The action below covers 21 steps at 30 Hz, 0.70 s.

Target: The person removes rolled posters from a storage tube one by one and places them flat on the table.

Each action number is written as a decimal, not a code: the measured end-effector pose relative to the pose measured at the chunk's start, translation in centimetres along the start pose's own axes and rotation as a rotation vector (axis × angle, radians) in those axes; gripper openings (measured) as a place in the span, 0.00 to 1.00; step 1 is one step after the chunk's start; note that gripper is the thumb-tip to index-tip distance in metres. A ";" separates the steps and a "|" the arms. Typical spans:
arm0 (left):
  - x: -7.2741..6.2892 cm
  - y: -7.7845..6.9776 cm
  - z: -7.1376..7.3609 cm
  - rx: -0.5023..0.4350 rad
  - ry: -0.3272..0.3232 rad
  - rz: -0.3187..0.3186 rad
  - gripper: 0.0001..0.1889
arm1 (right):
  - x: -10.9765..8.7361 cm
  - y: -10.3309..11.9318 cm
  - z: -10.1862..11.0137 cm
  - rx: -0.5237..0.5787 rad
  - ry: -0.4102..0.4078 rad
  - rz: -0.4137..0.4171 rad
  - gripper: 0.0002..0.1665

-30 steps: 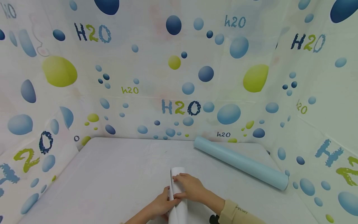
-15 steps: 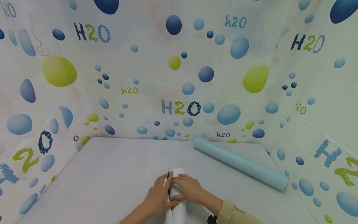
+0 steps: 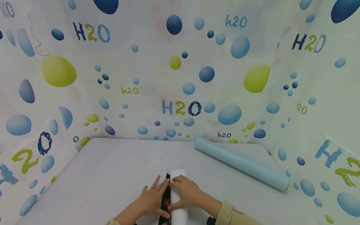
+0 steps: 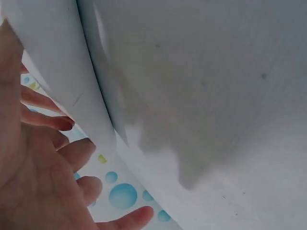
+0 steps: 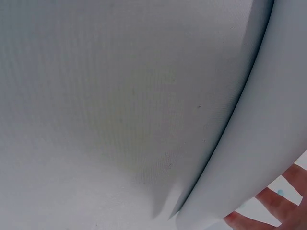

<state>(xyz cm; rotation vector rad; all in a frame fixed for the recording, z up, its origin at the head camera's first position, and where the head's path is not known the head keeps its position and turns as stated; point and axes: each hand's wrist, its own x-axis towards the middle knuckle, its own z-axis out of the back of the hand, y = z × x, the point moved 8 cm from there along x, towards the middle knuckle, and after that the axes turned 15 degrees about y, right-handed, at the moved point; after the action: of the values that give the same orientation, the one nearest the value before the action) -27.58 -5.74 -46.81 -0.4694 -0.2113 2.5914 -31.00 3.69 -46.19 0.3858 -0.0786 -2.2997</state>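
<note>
**White roll clasped, a dark printed strip laid bare beside it!**

Nearest of all, at the bottom edge, a small black object point(image 3: 211, 221) is partly shown beside a pale cream sleeve point(image 3: 237, 216); what it is cannot be told. Just beyond, and here is the heart of the action, a smooth white cylindrical roll point(image 3: 179, 216) of sheet material is seen, laid lengthwise over the near middle of the white table point(image 3: 126, 165), its near end cut off by the frame. From its right side it is spanned by the right hand point(image 3: 189, 193), with fingers and thumb bent over to its left edge: the roll is gripped there. And right alongside, a narrow dark strip with a pinkish print point(image 3: 166, 197) is exposed! It is pressed by the left hand point(image 3: 150, 199), fingers spread, nothing clasped in that grip.

An unrolling, barely begun, is judged to be the step in hand: the strip appears to be the printed face of the same sheet. For the next move, the free edge would need to be held flat on the left while the roll is turned evenly to the right; if it were let go, a curling back might be expected.

Farther off, a pale blue cylindrical roll point(image 3: 242, 164) is set diagonally, well apart from both hands. Behind everything, a white backdrop printed with bubbles and "H2O" lettering point(image 3: 152, 65) is hung.
</note>
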 end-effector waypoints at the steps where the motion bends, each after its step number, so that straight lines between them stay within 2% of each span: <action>1: -0.1 0.1 -0.1 0.007 0.008 0.010 0.62 | 0.0 0.0 -0.1 0.003 0.013 -0.013 0.48; 5: -0.3 0.4 -0.6 0.046 0.026 0.042 0.61 | 0.1 -0.1 -0.7 0.007 0.053 -0.067 0.46; 8: -0.3 0.6 -1.0 0.107 0.044 0.079 0.60 | 0.2 0.0 -1.0 -0.033 0.068 -0.101 0.46; 12: -0.3 1.0 -1.5 0.164 0.074 0.138 0.57 | 0.3 -0.1 -1.2 -0.149 0.088 -0.166 0.47; 16: -0.2 1.4 -1.9 0.188 0.083 0.164 0.57 | 0.2 -0.3 -1.2 -0.251 0.091 -0.229 0.49; 21: -0.1 1.8 -2.3 0.191 0.098 0.180 0.58 | -0.3 -0.2 -0.9 -0.327 0.057 -0.217 0.52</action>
<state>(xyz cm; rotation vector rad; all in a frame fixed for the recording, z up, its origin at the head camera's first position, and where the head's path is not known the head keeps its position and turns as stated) -27.45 -7.16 -49.37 -0.5665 0.1160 2.7194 -30.67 4.15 -47.02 0.3013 0.3811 -2.4565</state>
